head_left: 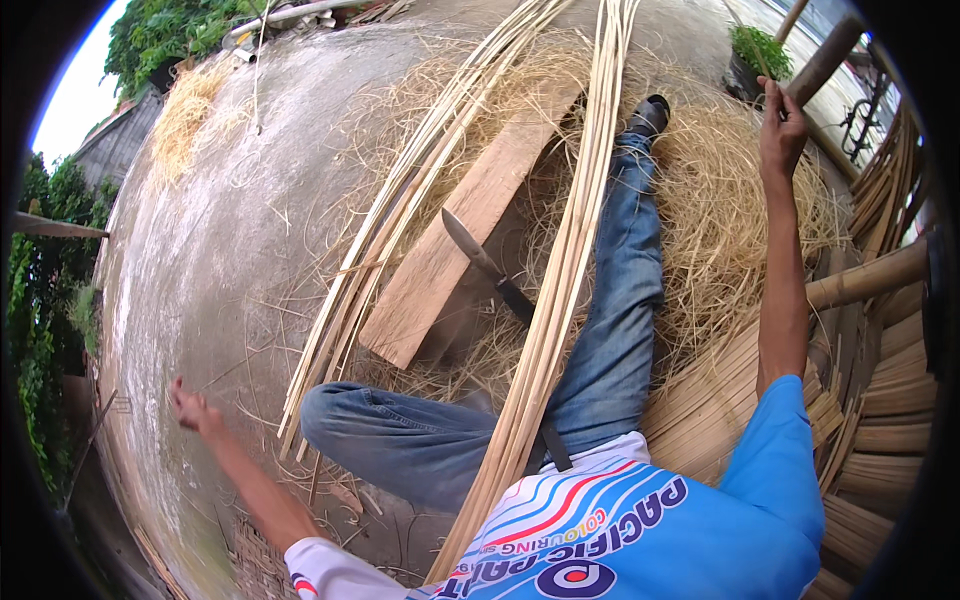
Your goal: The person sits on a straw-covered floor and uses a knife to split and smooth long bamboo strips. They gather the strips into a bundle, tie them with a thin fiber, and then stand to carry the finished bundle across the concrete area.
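Note:
My left hand (197, 409) is out over the concrete at the left, smeared by motion, one finger stretched away from the rest. At the upper right my raised right hand (783, 135) has its fingers closed on what looks like a thin bamboo strip (746, 38), close to a bamboo pole (828, 62). One bundle of long pale bamboo strips (575, 235) lies over my lap and runs past my straight leg. Another bundle of strips (365, 265) rests left of a wooden plank (470, 235). A knife (480, 255) with a dark handle lies across the plank's edge.
Curly bamboo shavings (735, 190) heap around my outstretched leg and behind the plank. Flat bamboo slats (705, 415) are stacked to my right, beside a thick bamboo pole (870, 278). A potted plant (758, 55) stands at the far right; more shavings (188, 110) lie far left.

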`<state>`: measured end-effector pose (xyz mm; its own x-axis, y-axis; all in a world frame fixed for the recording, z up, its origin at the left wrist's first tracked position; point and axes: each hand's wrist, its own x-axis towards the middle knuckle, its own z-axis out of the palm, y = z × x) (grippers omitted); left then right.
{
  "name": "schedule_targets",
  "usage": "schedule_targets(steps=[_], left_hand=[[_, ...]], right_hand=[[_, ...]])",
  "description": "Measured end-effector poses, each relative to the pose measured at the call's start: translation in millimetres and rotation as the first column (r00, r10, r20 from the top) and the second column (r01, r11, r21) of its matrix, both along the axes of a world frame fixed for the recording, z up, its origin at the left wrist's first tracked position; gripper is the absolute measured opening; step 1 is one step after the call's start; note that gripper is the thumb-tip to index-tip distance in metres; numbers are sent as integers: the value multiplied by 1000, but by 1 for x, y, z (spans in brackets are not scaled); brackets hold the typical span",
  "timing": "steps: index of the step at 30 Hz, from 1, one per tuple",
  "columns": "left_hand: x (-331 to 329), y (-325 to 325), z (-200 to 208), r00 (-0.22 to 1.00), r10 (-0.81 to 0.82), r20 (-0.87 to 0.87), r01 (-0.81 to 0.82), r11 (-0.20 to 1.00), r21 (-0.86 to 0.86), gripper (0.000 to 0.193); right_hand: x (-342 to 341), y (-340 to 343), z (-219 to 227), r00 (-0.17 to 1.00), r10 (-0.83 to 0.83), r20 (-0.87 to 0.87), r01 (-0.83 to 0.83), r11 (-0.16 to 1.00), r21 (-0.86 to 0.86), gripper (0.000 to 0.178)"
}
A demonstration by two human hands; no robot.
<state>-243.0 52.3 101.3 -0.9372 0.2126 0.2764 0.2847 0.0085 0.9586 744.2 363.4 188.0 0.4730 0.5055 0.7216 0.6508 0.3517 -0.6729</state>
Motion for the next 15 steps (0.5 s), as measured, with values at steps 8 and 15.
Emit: schedule_targets(steps=[8, 15], left_hand=[[-10, -134, -82, 680, 733, -24, -540, 478, -692, 106], [240, 61, -7, 791, -581, -191, 503, 796, -337, 57]], right_hand=[[33, -68, -35, 964, 184, -194, -259, 824, -504, 30], [-118, -122, -111, 847, 510, -151, -497, 658, -566, 19]])
